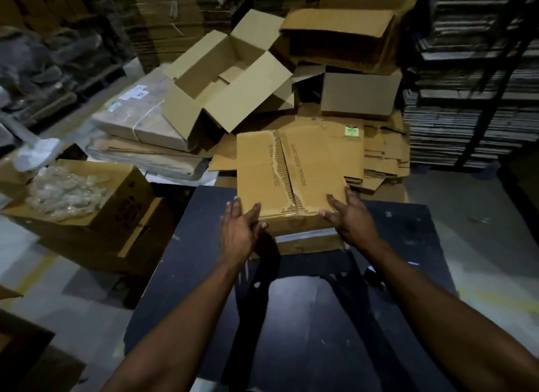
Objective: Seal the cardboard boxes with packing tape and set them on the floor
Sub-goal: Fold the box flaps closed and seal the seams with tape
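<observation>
While on the table [306, 318], flattened box [288, 170] between two straight-fingered hands: left hand [237, 228], right hand [350, 219].

We see a flattened brown cardboard box [287, 173] lying between our left hand [237, 231] and right hand [351, 218], its near end on the dark flat table [306, 318] beneath them. Beyond the hands, an open-flapped tan carton [224, 79] sits behind it. Left of the left hand stands a brown carton holding clear plastic wrap [78, 196].
</observation>
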